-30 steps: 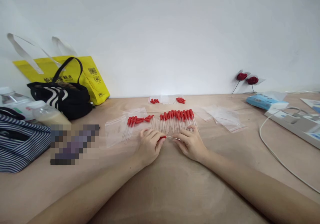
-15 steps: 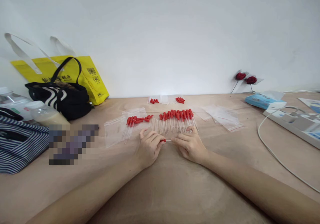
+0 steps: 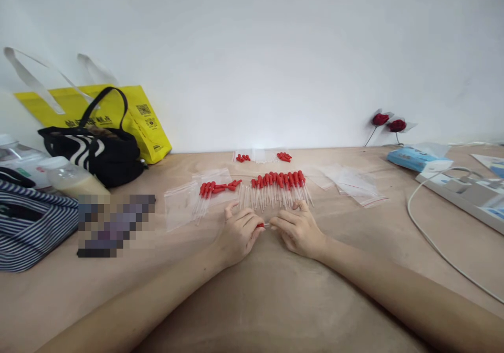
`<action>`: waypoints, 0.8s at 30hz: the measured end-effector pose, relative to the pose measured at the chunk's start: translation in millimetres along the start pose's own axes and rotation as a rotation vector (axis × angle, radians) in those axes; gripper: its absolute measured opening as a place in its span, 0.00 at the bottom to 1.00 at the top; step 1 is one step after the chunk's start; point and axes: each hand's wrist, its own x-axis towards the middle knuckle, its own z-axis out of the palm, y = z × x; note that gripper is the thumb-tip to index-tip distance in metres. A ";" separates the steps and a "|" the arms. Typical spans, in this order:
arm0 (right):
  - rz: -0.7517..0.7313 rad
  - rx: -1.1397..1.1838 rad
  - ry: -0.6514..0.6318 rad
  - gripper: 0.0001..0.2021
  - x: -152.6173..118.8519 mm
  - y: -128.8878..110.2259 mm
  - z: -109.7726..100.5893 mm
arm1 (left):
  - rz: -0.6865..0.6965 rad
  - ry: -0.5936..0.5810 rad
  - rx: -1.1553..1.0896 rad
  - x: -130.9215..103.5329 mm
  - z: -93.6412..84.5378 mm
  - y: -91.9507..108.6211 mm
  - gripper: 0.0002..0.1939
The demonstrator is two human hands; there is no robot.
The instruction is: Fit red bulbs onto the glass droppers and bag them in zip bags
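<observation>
One red bulb [image 3: 260, 225] is clamped in the left hand [image 3: 241, 235]; one clear tube [image 3: 267, 225] is pinched in the right hand [image 3: 298, 231], bridging both grips. Insertion depth: cannot tell. Just beyond the grip, one row of red-capped tubes [image 3: 281, 178]; far right of it, two roses [image 3: 380, 119].

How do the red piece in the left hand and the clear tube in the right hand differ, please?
The red piece looks opaque, while the clear tube looks see-through. The red piece is thicker; the clear tube is slim. The left hand holds the red piece, the right hand the clear tube. Both are partly hidden from view.
</observation>
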 end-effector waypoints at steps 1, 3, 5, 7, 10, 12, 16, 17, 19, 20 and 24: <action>-0.001 0.000 -0.005 0.12 -0.1 0.4 0.5 | 0.007 -0.003 0.001 0.2 0.2 -0.2 0.10; -0.003 0.003 -0.016 0.12 -0.4 1.1 1.4 | 0.018 -0.016 0.003 0.5 0.8 -0.8 0.09; -0.002 0.009 -0.032 0.12 -0.3 1.4 2.1 | 0.023 -0.026 0.004 0.9 1.8 -1.4 0.09; 0.002 0.013 -0.047 0.11 0.2 1.2 2.3 | 0.026 -0.032 0.000 1.2 2.2 -2.0 0.10; 0.019 0.024 -0.052 0.11 1.3 1.2 1.7 | -0.001 -0.056 -0.019 1.5 0.2 -3.3 0.09; 0.044 0.045 -0.051 0.11 1.5 2.5 1.2 | -0.035 -0.072 -0.038 1.4 -2.7 -5.1 0.08; 0.103 0.089 -0.051 0.11 -0.7 9.0 0.3 | -0.087 -0.044 -0.071 0.0 -7.8 -10.8 0.08; 0.108 0.094 -0.056 0.11 -1.6 10.6 0.2 | -0.094 -0.039 -0.082 -0.6 -8.5 -12.4 0.09; 0.103 0.105 -0.074 0.11 -3.2 13.0 -0.2 | -0.099 -0.068 -0.130 -1.7 -9.4 -15.8 0.09; 0.096 0.113 -0.081 0.11 -3.8 13.6 -0.3 | -0.099 -0.099 -0.173 -2.0 -9.7 -17.5 0.09; 0.122 0.162 -0.046 0.11 -3.7 11.8 -0.4 | -0.218 -0.156 -0.414 -1.4 -10.4 -21.1 0.08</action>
